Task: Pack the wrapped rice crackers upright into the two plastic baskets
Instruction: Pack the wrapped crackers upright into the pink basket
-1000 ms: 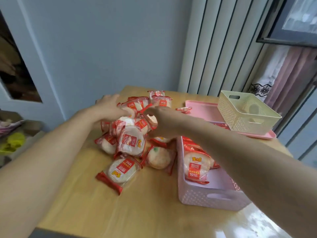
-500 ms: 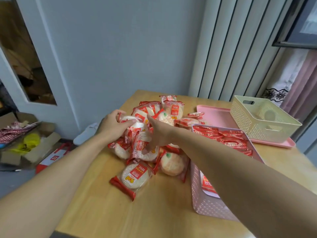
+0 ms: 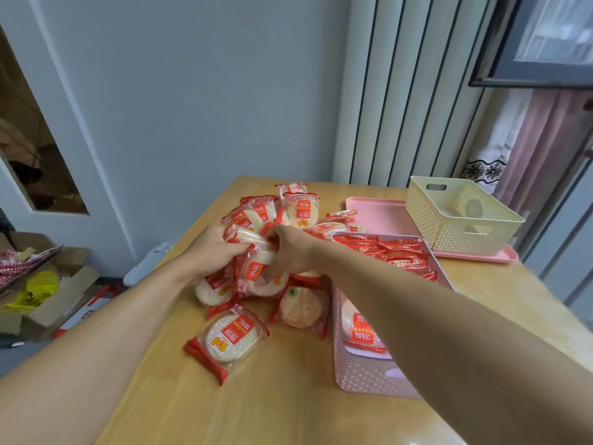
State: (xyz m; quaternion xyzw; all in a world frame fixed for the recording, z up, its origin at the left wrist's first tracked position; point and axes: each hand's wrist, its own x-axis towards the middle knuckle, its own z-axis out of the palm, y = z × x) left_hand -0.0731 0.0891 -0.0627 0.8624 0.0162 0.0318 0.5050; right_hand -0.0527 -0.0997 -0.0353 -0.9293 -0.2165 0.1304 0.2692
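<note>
Left hand (image 3: 210, 252) and right hand (image 3: 290, 248) fingers curled, gripping cracker packets (image 3: 256, 268) in pile centre, pink basket (image 3: 362, 377) part-filled at 4 o'clock, cream basket (image 3: 426, 216) at 2 o'clock

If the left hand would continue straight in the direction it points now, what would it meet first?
The left hand points away from the person and to the right, into the pile of wrapped crackers it already grips. Just past them is probably the right hand, though depth is unclear.

I see a pink tray (image 3: 372, 213) at the wooden table's (image 3: 256, 406) far right corner; cardboard boxes (image 3: 48, 303) sit on the floor beyond its left edge.
</note>
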